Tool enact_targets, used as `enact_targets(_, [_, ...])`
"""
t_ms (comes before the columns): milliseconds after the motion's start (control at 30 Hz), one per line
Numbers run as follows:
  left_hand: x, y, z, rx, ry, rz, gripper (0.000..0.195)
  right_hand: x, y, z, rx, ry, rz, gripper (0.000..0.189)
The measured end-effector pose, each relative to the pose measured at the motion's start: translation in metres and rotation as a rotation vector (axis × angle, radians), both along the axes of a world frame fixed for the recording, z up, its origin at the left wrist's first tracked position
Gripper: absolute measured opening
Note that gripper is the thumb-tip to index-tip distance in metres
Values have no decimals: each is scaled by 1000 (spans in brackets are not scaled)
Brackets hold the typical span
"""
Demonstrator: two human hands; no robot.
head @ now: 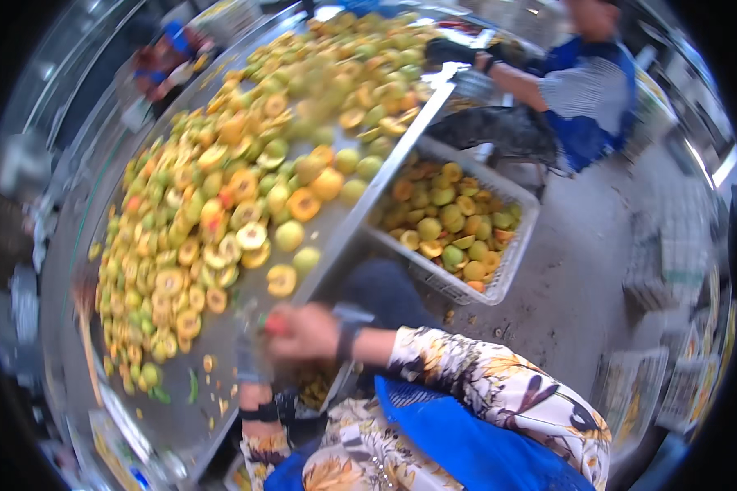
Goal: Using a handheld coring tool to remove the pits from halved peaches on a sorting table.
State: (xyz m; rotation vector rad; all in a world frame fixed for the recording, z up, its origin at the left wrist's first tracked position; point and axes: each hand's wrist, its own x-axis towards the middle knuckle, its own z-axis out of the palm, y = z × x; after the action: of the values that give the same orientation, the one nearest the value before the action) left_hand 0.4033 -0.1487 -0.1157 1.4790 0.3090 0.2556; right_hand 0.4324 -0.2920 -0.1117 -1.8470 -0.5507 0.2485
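Note:
My right hand [304,334] is closed around a small red-handled tool near the edge of the metal table [338,236]; motion blur hides the tool's working end. My left hand [255,362] lies just beside and below it, blurred and partly hidden, so its fingers and anything in them cannot be made out. Halved yellow-green and orange stone fruits [184,282], probably peaches or apricots, are heaped over the table ahead of my hands. One cut half [281,280] lies near the table's edge, close to a whole green fruit [306,260].
A white plastic crate [516,245] of fruit stands on the floor beside the table. A co-worker [583,98] in a blue apron reaches over the table's far right side. Another person [169,58] is across the table. Stacked crates [666,258] stand at the right.

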Motion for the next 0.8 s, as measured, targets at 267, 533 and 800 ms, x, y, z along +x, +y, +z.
enact_targets(267, [-2,-15,-2,-331,48,24,46,-6,24,8,792,734,-106,30])
enact_targets(533, [-19,18,10,-788,140,248,48,-39,34,-1,-14,-17,24,39])
enact_targets(800, [-32,19,6,-594,128,301,61,-50,39,-6,-226,-51,126,25])
